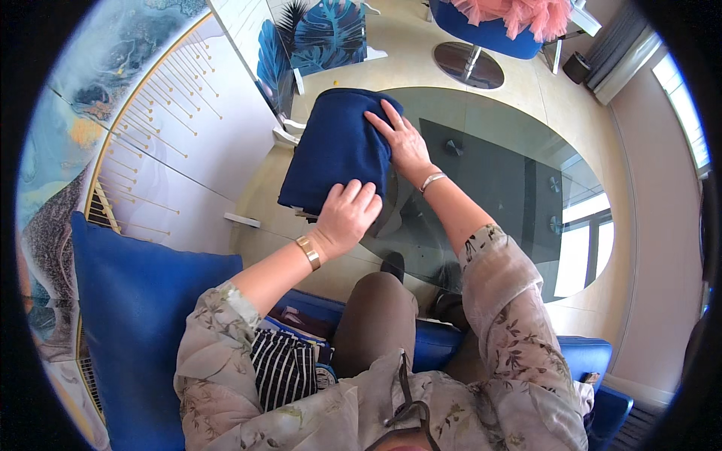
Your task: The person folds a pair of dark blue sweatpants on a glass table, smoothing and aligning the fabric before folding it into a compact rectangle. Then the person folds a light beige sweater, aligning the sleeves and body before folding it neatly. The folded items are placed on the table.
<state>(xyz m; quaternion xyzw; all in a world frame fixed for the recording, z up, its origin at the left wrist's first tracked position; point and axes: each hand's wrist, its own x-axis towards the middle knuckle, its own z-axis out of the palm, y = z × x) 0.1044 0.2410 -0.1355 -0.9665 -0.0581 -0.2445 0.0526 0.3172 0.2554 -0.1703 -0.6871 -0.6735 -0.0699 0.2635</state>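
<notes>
A dark blue folded cloth item (338, 141), perhaps a garment, lies above the left part of an oval glass table. My left hand (347, 217) is at its near edge, fingers curled against the fabric; whether they grip it is hard to tell. On the upper right edge rests my right hand (400, 138), fingers spread over the cloth. Something light and dark shows under the near left corner, too little to name. Beside my left thigh, a black-and-white striped folded cloth (285, 366) lies on the blue seat with other folded fabrics.
The oval glass tabletop (507, 163) extends to the right. A blue chair (491, 28) bearing pink tulle stands beyond it. White panels with gold decoration (180, 124) and a leaf-print panel (330, 36) stand at left. A blue backrest (146, 332) rises beside my left arm.
</notes>
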